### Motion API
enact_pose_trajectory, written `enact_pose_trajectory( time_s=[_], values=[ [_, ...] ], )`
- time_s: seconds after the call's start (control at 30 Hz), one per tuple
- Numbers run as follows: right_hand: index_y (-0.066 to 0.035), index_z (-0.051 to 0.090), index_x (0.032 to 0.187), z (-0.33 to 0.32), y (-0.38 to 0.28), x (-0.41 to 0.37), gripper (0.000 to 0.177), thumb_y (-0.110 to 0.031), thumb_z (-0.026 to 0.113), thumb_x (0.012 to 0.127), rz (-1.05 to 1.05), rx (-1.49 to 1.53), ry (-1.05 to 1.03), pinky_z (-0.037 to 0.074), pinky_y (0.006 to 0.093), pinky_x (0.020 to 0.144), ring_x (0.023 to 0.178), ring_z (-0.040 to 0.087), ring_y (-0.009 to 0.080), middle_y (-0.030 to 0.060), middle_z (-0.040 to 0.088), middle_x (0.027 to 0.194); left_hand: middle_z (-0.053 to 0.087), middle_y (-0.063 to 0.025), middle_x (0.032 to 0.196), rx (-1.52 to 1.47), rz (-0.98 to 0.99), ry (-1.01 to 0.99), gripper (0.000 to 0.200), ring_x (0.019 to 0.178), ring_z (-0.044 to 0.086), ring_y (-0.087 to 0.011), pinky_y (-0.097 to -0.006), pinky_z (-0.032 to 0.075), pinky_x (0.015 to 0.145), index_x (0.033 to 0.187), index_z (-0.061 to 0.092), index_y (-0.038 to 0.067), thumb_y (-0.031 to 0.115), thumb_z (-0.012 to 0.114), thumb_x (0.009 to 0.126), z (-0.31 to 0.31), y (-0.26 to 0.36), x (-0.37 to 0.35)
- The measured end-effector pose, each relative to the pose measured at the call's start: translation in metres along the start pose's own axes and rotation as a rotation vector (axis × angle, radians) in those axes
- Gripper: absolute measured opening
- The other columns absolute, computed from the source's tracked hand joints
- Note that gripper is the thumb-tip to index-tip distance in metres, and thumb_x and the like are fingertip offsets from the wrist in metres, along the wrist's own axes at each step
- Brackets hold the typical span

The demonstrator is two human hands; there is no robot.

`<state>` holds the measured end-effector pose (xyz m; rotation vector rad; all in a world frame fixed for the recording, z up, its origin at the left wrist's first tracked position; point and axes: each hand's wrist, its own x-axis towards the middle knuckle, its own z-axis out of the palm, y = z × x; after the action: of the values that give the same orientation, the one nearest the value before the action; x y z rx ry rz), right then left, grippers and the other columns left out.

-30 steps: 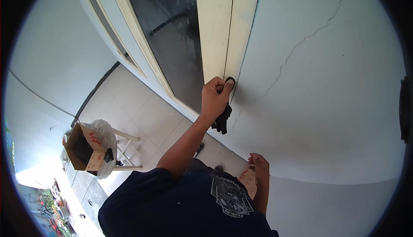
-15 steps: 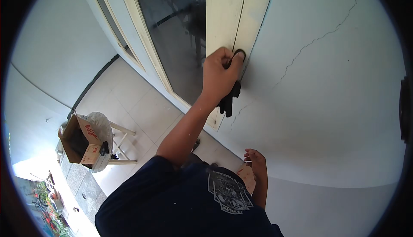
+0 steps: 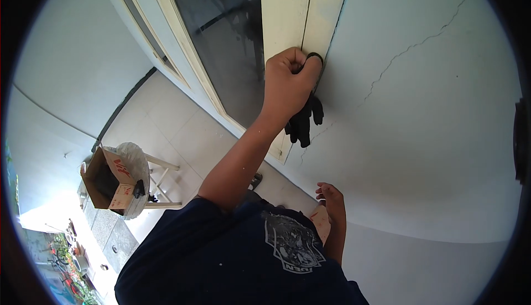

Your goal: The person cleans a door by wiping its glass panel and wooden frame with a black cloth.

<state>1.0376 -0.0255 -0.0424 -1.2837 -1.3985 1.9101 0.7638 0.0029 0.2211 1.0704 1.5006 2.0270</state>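
Note:
My left hand (image 3: 289,83) is raised in front of the cream door frame (image 3: 283,14), its fingers closed on the cuff of a black glove (image 3: 301,128). The glove hangs below the hand with its fingers pointing down, partly hidden by my wrist. Lower on the right, my right hand (image 3: 330,197) is near the wall, fingers loosely bent and apart, with nothing seen in it. A cardboard box (image 3: 320,221) shows partly beside my right forearm.
A stool (image 3: 160,164) at the left bears an open cardboard box (image 3: 102,182) with red lettering and a small black item (image 3: 139,189). A dark glass pane (image 3: 221,39) is beyond my left arm. The pale wall (image 3: 420,139) at the right has a long crack.
My left hand has moved slightly up and right with the glove, whose fingers now hang more spread. My right hand is a little higher.

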Motion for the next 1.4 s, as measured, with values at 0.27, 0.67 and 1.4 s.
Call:
enact_pose_trajectory(
  time_s=[0.27,0.67,1.4],
  values=[
    [-0.004,0.066,0.115,0.003,0.003,0.012,0.028,-0.026,0.056,0.101,0.026,-0.047,-0.037,0.045,0.0236,0.065,0.078,0.058,0.0099,0.0020,0.064,0.092,0.055,0.0007,0.058,-0.002,-0.001,0.050,0.025,0.050,0.051,-0.0057,-0.0221,0.040,0.048,0.069,0.057,0.004,0.016,0.068,0.089,-0.013,-0.016,0.007],
    [-0.003,0.066,0.116,0.003,0.015,0.026,0.031,-0.029,0.055,0.102,0.030,-0.086,-0.068,0.044,0.0228,0.063,0.075,0.056,0.0095,0.0024,0.063,0.091,0.055,-0.0004,0.057,0.024,-0.007,0.076,0.023,0.050,0.052,-0.0069,-0.0231,0.040,0.049,0.070,0.059,0.004,0.017,0.067,0.087,-0.024,-0.029,0.018],
    [-0.005,0.067,0.117,0.016,0.020,0.056,0.035,-0.034,0.056,0.102,0.019,-0.082,-0.033,0.045,0.0245,0.067,0.077,0.057,0.0101,0.0025,0.065,0.093,0.056,-0.0006,0.060,0.030,0.056,0.059,0.021,0.051,0.052,-0.0075,-0.0243,0.042,0.050,0.070,0.060,0.001,0.015,0.066,0.085,-0.050,-0.056,0.057]
  ],
)
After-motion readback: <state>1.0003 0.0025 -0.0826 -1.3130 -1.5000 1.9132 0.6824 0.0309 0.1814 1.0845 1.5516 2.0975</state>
